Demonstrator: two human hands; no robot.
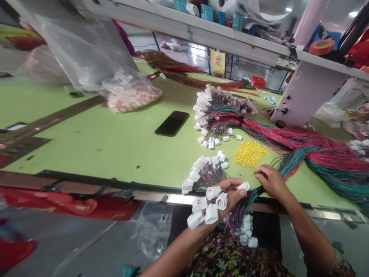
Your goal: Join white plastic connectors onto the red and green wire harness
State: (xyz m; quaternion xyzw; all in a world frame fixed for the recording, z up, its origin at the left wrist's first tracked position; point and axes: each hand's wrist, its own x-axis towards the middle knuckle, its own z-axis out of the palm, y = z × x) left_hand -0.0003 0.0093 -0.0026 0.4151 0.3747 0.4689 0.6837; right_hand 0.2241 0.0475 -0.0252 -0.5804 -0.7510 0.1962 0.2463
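Your left hand (230, 194) is closed around a bunch of white connectors (210, 207) at the near edge of the desk (95, 154), and their wires (240, 209) hang down below it. Your right hand (272, 184) is half open with fingertips low, holding nothing that can be seen, near the yellow pieces (250, 154). Keep the connectors close together, so the wires do not tangle.

A green workbench (109, 154) carries a smartphone (172, 123), wire harnesses (219, 119) and yellow pieces (250, 154).
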